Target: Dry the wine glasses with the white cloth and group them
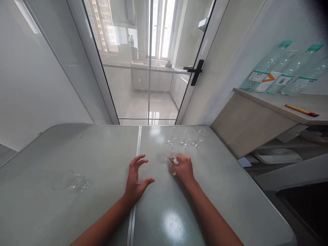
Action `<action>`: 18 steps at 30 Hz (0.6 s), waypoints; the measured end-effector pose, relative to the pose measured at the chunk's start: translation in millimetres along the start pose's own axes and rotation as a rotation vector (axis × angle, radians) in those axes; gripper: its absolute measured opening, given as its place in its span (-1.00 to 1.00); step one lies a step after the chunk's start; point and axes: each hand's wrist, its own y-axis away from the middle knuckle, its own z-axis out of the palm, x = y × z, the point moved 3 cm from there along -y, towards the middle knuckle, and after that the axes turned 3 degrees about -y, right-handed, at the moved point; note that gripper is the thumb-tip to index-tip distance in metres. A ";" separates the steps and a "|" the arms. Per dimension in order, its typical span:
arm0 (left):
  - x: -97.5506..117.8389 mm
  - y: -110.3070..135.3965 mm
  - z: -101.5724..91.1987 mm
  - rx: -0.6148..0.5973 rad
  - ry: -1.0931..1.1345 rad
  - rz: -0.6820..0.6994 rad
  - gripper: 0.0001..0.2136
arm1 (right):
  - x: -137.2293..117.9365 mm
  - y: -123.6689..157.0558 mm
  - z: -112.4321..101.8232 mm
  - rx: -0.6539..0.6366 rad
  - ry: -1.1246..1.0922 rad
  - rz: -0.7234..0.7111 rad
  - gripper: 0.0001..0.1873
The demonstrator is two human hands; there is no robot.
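My right hand (183, 168) is closed around a clear stemmed glass (174, 159), just above or on the grey table (110, 143). Motion and the fingers blur much of that glass. To its left, my left hand (137, 179) is held open, thumb and fingers apart and curved, with nothing in them. Beyond my right hand, three clear stemmed glasses stand in a row near the back edge: a left one (172, 137), a middle one (189, 136) and a right one (201, 136). Another stemmed glass (74, 183) is on the table at far left.
A metal seam (131, 225) crosses the table from front to back. On the right, a shelf unit (251, 119) carries several plastic bottles (279, 73) and a yellow-and-red stick-like item (301, 110). Behind the table is a glass door (164, 95) with a black handle (196, 71).
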 end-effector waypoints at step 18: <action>6.8 -0.6 6.2 -0.227 -0.155 0.007 -0.85 | 50.2 -26.2 -4.2 0.040 0.149 0.389 -0.74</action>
